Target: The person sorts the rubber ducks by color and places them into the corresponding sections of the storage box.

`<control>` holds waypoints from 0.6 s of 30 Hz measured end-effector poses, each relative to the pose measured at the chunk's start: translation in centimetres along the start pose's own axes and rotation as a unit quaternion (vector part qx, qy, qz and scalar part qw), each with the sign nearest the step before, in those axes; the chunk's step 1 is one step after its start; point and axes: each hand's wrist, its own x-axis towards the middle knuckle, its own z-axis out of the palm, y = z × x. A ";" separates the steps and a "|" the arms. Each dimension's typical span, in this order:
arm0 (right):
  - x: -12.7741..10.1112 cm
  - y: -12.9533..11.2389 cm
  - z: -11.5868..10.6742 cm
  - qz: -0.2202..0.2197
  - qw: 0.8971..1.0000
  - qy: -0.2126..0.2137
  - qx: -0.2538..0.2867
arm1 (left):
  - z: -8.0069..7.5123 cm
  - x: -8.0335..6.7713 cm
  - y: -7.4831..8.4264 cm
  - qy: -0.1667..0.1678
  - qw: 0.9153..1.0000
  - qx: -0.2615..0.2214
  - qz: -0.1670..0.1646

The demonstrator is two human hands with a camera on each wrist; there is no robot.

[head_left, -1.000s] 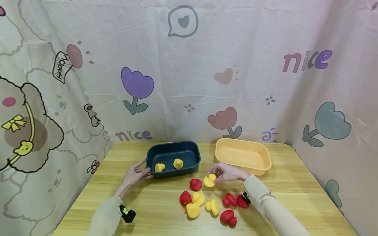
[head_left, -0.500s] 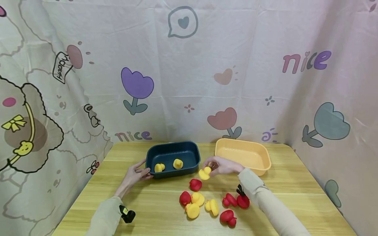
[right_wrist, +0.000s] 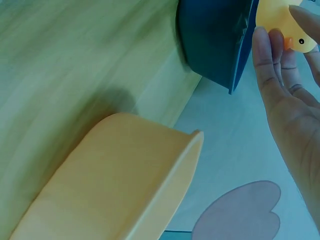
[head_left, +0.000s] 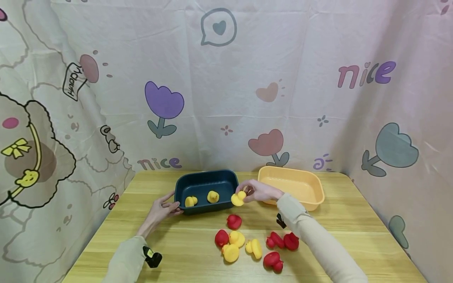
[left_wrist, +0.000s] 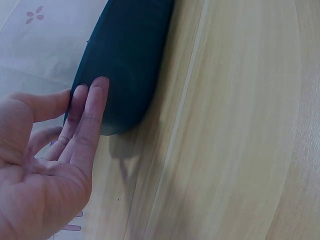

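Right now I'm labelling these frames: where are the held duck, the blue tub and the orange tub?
held duck (head_left: 238, 199), head view, on its body.
blue tub (head_left: 207, 185), head view, bare inner floor.
orange tub (head_left: 293, 188), head view, inner floor.

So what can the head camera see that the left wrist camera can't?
Only the head view shows the right hand holding a yellow duck at the blue tub's right end, two yellow ducks inside the tub, the orange tub, and the loose red and yellow ducks on the table. Only the left wrist view shows, close up, the fingertips lying straight against the tub's outer wall. Both show the left hand touching the blue tub on the wooden table.
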 end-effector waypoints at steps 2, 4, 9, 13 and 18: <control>0.4 -0.1 -0.1 0.004 1.000 0.003 -0.001 | -0.1 0.0 -0.1 -0.002 1.000 0.000 0.001; 0.8 -0.1 -0.1 0.003 1.000 0.008 -0.003 | -0.1 0.0 -0.1 0.000 1.000 -0.001 0.002; 1.7 -0.3 -0.1 0.014 1.000 0.022 -0.009 | -0.1 0.1 -0.2 0.005 1.000 0.000 -0.001; 2.4 -0.5 0.1 0.035 0.998 0.038 -0.018 | 0.0 0.1 -0.2 0.004 1.000 -0.002 -0.003; 3.3 -0.6 0.4 0.052 0.996 0.056 -0.040 | 0.0 0.0 0.0 0.001 1.000 -0.006 -0.004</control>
